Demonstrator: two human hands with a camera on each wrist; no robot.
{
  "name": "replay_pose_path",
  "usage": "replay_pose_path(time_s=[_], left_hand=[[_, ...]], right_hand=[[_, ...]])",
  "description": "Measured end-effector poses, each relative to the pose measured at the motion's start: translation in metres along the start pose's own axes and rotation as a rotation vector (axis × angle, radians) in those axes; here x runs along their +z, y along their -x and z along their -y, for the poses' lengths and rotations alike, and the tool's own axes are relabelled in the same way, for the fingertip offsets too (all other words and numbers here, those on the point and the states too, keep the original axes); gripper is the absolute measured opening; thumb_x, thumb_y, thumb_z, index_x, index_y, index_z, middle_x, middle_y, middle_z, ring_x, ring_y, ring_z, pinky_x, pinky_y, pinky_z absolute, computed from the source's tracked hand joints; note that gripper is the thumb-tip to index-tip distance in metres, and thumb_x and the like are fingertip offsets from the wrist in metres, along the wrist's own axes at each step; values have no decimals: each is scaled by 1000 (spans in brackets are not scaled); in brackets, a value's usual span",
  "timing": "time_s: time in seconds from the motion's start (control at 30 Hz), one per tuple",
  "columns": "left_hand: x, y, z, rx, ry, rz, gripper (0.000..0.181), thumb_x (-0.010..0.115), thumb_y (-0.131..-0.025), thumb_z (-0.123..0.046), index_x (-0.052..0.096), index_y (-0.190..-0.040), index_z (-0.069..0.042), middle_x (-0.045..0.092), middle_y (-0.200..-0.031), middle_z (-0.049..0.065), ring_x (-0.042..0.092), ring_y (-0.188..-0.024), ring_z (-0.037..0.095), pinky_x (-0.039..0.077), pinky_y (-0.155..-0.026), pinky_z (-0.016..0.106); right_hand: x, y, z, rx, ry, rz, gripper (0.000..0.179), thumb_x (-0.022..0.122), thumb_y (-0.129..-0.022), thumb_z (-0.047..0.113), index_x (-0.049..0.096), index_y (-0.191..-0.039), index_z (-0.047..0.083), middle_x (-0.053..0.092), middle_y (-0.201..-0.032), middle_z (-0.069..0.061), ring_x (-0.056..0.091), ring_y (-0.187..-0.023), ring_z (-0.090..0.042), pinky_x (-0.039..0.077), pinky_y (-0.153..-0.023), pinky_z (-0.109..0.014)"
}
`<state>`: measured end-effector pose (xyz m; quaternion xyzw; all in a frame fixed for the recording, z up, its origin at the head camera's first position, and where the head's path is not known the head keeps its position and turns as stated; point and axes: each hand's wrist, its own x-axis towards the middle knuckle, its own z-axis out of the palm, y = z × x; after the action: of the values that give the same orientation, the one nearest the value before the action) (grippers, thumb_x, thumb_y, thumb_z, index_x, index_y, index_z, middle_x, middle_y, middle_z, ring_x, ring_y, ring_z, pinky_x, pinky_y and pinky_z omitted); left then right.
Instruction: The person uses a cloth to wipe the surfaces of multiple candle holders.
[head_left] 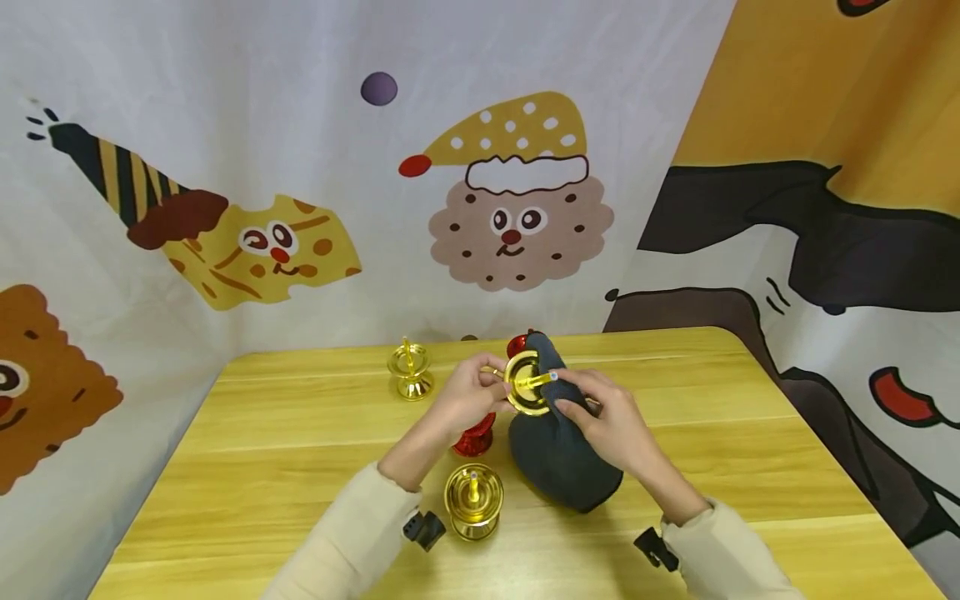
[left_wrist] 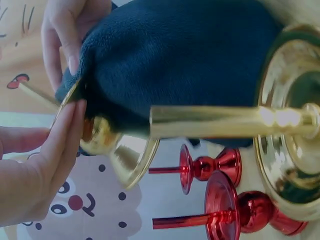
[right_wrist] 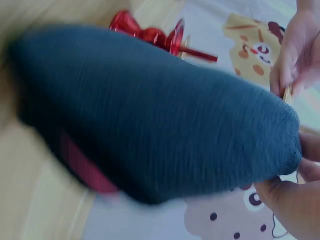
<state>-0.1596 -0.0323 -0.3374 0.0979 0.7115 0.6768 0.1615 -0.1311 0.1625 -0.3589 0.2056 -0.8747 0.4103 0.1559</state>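
My left hand [head_left: 471, 396] pinches the rim of a gold candle holder [head_left: 517, 398], which is tilted so its dish and central spike face me. A dark blue-grey cloth [head_left: 566, 471] hangs from my right hand [head_left: 615, 421], its fingers and thumb gripping the upper end against the holder's dish. The left wrist view shows the holder's round stem and flared base [left_wrist: 132, 157] beside the cloth [left_wrist: 175, 65]. The cloth [right_wrist: 150, 115] fills much of the right wrist view, and a pinkish patch shows on its underside.
On the wooden table [head_left: 300, 467] stand a gold candle holder [head_left: 474, 508] in front, another gold one [head_left: 412, 387] at the back left, a red one [head_left: 474, 440] beside the cloth, and a red one [head_left: 516, 346] partly hidden behind. A cartoon-printed curtain [head_left: 300, 125] hangs behind.
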Motion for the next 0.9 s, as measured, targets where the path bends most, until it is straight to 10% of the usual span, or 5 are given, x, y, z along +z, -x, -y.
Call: replay_pose_path(time_s=[0.2, 0.5, 0.9], left_hand=[[-3, 1, -2, -14, -32, 52, 23, 50, -91, 5, 44, -113, 9, 60, -89, 23, 64, -77, 31, 54, -73, 39], [-3, 1, -5, -10, -206, 35, 14, 51, -92, -2, 58, -99, 8, 57, -85, 14, 61, -70, 21, 55, -65, 27], [-1, -1, 5, -50, -15, -128, 10, 49, -91, 6, 52, -96, 13, 52, -81, 13, 59, -67, 17, 55, -71, 35]], right_hand=[[2, 2, 4, 67, -67, -5, 35, 63, -81, -7, 61, -115, -2, 59, -108, -16, 59, -92, -27, 53, -68, -29], [0, -7, 4, -41, 7, -46, 35, 60, -77, -18, 70, -99, 7, 59, -107, -12, 58, -93, -26, 51, -65, -34], [11, 2, 9, 72, 33, 13, 34, 65, -83, 1, 61, -116, 0, 58, -104, -15, 57, -83, -23, 51, -63, -33]])
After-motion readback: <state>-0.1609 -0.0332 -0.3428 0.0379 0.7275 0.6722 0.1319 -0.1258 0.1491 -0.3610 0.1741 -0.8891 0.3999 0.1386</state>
